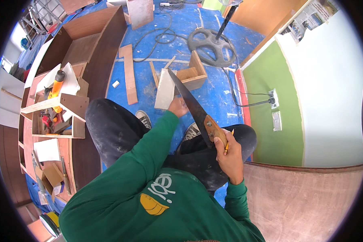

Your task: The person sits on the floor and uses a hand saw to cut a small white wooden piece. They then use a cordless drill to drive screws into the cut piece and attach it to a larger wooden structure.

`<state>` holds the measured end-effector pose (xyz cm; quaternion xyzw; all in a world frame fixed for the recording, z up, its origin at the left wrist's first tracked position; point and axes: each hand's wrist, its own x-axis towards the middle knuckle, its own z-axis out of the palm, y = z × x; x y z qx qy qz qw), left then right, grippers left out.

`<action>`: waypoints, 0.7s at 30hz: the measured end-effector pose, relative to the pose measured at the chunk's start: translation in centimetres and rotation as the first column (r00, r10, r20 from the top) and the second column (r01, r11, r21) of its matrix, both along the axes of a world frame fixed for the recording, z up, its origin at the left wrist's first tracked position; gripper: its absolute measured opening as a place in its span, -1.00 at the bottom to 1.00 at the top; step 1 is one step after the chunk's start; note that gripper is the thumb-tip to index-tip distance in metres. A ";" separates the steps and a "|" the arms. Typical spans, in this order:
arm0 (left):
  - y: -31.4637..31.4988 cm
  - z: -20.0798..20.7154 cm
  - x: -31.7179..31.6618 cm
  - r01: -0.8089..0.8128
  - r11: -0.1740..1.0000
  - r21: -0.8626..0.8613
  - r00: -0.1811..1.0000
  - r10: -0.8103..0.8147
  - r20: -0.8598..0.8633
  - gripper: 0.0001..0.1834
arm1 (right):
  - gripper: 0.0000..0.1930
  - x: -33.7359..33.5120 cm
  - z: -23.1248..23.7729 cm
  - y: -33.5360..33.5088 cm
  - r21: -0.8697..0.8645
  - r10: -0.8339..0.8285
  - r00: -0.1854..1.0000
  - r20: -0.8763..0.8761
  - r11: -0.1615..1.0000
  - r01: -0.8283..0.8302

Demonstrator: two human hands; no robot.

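My right hand (pixel 229 158) is closed around the wooden handle of a handsaw (pixel 188 104), with a yellow pencil (pixel 230 142) tucked between its fingers. The blade points up and away to the left, its tip by the top of a white board (pixel 165 89). That board leans against a small open wooden box (pixel 196 80) on the floor. At the board's near right corner is my left hand (pixel 178 107), its fingers curled in and partly hidden; it appears to grip the edge there.
A wooden tool tray (pixel 74 105) with an orange-handled tool stands at left on a long brown cabinet (pixel 96 64). A plywood strip (pixel 128 74) lies on the blue floor sheet. Beyond are a round fan base (pixel 212 46) and cables (pixel 165 36). Right, a plug sits in a wall socket (pixel 273 99).
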<state>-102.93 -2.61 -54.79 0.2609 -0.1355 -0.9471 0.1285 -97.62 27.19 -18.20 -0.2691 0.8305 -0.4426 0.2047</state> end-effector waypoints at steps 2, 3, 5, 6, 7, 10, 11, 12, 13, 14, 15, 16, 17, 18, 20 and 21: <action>1.0 4.9 2.2 0.504 0.820 -0.272 0.863 -0.475 0.171 -0.61 | -0.69 -0.3 -0.6 1.3 -0.003 -0.040 0.999 -0.030 0.999 0.040; -0.4 6.7 3.4 0.675 0.554 -0.488 0.736 -0.551 0.392 -0.58 | -0.67 -0.4 -0.9 1.4 -0.025 -0.026 0.998 -0.056 0.999 0.025; -4.9 10.3 5.4 0.817 -0.146 -0.558 0.497 -0.312 0.810 -0.53 | -0.66 -0.4 -1.2 1.1 -0.054 -0.011 0.996 -0.084 0.999 0.007; -7.5 11.8 6.1 0.838 -0.257 -0.481 0.471 -0.102 0.876 -0.50 | -0.66 -0.3 -1.0 1.0 -0.049 -0.005 0.996 -0.086 0.999 0.000; -9.9 12.8 6.3 0.866 -0.279 -0.414 0.456 0.107 0.883 -0.47 | -0.66 -0.2 -0.7 0.9 -0.035 -0.004 0.997 -0.074 0.999 0.002; -14.8 12.8 5.2 0.703 -0.148 -0.695 0.624 0.596 0.505 -0.37 | -0.69 0.3 0.2 0.6 0.017 -0.026 1.000 -0.015 0.999 0.027; -16.6 11.3 4.6 0.525 -0.207 -0.825 0.697 0.662 0.277 -0.32 | -0.69 0.5 0.3 0.4 0.026 -0.026 1.000 0.005 0.999 0.026; -17.4 10.9 3.0 0.491 -0.209 -0.846 0.734 0.622 0.273 -0.30 | -0.69 0.7 0.1 0.5 0.032 -0.040 0.999 0.011 0.999 0.039; -17.7 10.5 1.5 0.458 -0.208 -0.864 0.771 0.576 0.270 -0.28 | -0.69 0.9 0.2 0.7 0.040 -0.054 0.998 0.017 0.998 0.053; -17.7 10.2 0.2 0.423 -0.210 -0.882 0.809 0.525 0.263 -0.26 | -0.68 1.2 0.2 0.8 0.048 -0.070 0.997 0.024 0.997 0.068; -17.6 9.6 -0.6 0.435 -0.188 -0.880 0.824 0.478 0.305 -0.28 | -0.68 1.4 0.4 0.9 0.053 -0.083 0.996 0.027 0.995 0.081; -17.4 9.1 -1.4 0.449 -0.167 -0.878 0.835 0.427 0.346 -0.29 | -0.68 1.5 0.4 1.0 0.061 -0.092 0.995 0.022 0.994 0.091; -17.2 8.4 -2.4 0.461 -0.153 -0.874 0.847 0.369 0.383 -0.31 | -0.68 1.7 0.4 1.2 0.066 -0.108 0.994 0.017 0.992 0.106; -17.8 6.9 -2.4 0.466 -0.182 -0.866 0.847 0.375 0.377 -0.33 | -0.67 1.9 0.4 1.3 0.066 -0.103 0.995 0.010 0.993 0.102; -17.9 4.9 -2.5 0.471 -0.234 -0.850 0.853 0.369 0.370 -0.38 | -0.67 2.5 0.5 1.7 0.056 -0.126 0.992 0.006 0.991 0.126; -17.5 4.6 -3.0 0.492 -0.236 -0.838 0.840 0.379 0.387 -0.42 | -0.67 3.0 0.6 1.9 0.044 -0.152 0.988 0.009 0.987 0.152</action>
